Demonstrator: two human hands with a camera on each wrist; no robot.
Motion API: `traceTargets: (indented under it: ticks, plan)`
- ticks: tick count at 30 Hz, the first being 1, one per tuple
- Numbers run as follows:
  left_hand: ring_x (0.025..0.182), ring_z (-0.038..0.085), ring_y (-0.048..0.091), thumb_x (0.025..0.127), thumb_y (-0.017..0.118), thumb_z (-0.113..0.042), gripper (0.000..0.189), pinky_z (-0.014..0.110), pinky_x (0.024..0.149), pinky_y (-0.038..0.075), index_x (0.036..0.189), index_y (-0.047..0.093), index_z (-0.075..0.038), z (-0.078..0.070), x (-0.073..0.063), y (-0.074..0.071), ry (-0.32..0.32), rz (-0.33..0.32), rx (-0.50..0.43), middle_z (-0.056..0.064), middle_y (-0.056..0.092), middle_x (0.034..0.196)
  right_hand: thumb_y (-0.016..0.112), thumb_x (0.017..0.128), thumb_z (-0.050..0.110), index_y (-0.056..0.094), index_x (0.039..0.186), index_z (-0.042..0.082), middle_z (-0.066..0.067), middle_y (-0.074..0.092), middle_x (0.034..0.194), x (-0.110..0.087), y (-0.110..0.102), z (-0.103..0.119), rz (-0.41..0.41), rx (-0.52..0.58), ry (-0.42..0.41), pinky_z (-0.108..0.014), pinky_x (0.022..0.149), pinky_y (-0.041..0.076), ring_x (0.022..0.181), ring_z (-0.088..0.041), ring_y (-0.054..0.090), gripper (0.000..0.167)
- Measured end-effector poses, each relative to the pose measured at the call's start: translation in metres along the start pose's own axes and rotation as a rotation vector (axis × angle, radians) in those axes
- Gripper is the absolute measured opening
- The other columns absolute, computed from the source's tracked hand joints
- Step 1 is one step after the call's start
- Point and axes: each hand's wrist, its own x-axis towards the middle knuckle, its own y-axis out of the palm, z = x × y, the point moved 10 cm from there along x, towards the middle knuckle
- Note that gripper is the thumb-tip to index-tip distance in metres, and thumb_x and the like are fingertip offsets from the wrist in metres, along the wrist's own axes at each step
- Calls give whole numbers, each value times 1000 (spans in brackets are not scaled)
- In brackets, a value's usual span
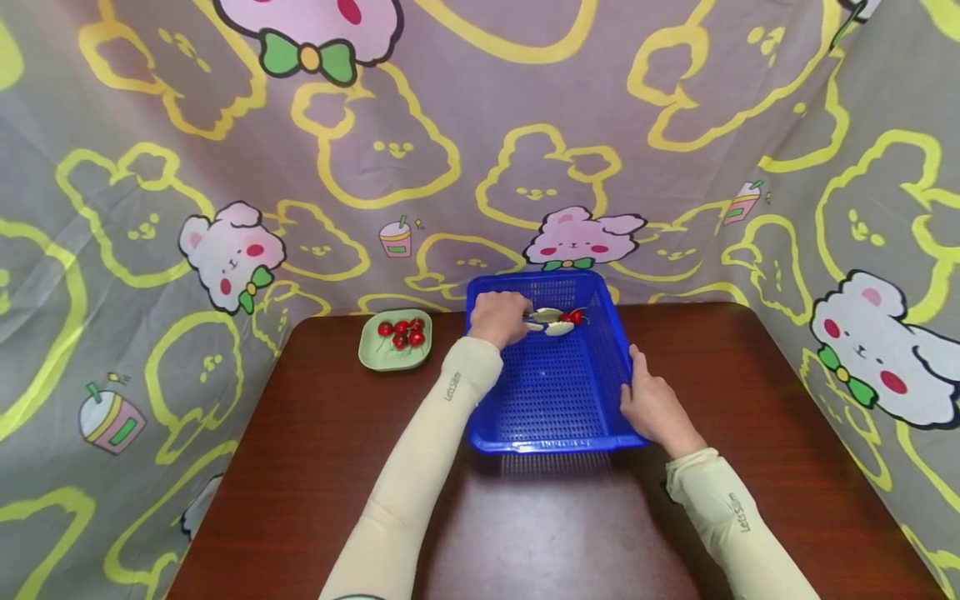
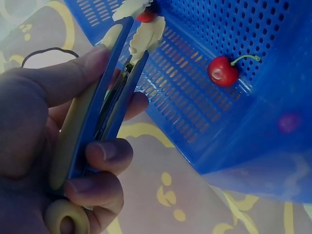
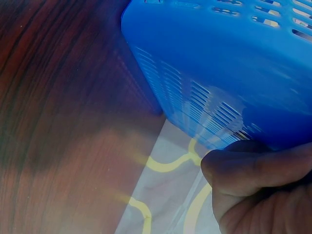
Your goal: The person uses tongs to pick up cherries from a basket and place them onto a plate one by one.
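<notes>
My left hand (image 1: 501, 318) grips cream-coloured tongs (image 2: 92, 107) with scalloped tips over the back of a blue plastic basket (image 1: 558, 443). Between or just behind the tips shows a red cherry (image 2: 146, 14), largely hidden; I cannot tell whether they pinch it. Another cherry (image 2: 223, 71), with a green stem, lies in the basket apart from the tongs. At the basket's right side, my right hand (image 1: 656, 408) holds the rim, its thumb pointing up along the edge. In the right wrist view, that hand (image 3: 263, 183) is against the basket's blue wall (image 3: 204, 53).
A pale green dish (image 1: 393, 363) holding several cherries (image 1: 400, 342) stands left of the basket on the dark brown table (image 1: 330, 450). Behind and beside the table hangs a grey curtain (image 1: 450, 108) with cartoon animals, close to the basket's back edge.
</notes>
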Motion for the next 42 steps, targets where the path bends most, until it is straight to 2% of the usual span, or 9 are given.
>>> traceTargets:
  ticks: [5,10,19,27,35,42]
  plan:
    - [103,22,68,95,70,-35,27,47,88,52,122,76,-34,0,-4,-4,2,2,-23,-5,74,117,51,100,9,20,156,-12,-46,63,106,0,0,-1,1,-3,0,-65,80,51,87,-54,68,68]
    - [108,21,68,97,70,-37,33,46,87,52,130,72,-35,-2,-12,-10,21,-1,-23,-6,72,124,50,100,9,20,156,-11,-47,62,109,0,0,-3,-1,-4,5,-66,82,50,90,-56,67,67]
    - [112,24,68,100,68,-41,35,48,91,52,134,70,-33,6,-31,-13,42,-27,-50,-5,69,123,50,100,9,20,156,-11,-47,62,106,0,-2,-1,-11,-2,-1,-66,82,50,90,-56,67,67]
    - [103,22,70,98,69,-44,34,45,77,53,131,72,-35,25,-45,-17,50,-103,-78,-5,70,111,50,101,10,18,157,-11,-46,63,108,2,1,-2,6,-2,6,-64,81,51,86,-51,68,68]
    - [92,18,66,100,67,-45,36,40,77,48,135,70,-34,34,-65,-22,53,-121,-128,-5,69,111,49,101,10,18,157,-11,-45,63,107,0,2,-4,15,-7,15,-64,81,51,85,-50,68,69]
    - [86,19,66,99,68,-45,35,41,72,47,133,71,-34,38,-83,-32,71,-186,-148,-4,70,109,50,100,11,19,157,-10,-45,63,109,1,1,-3,4,-5,11,-63,81,51,88,-51,68,68]
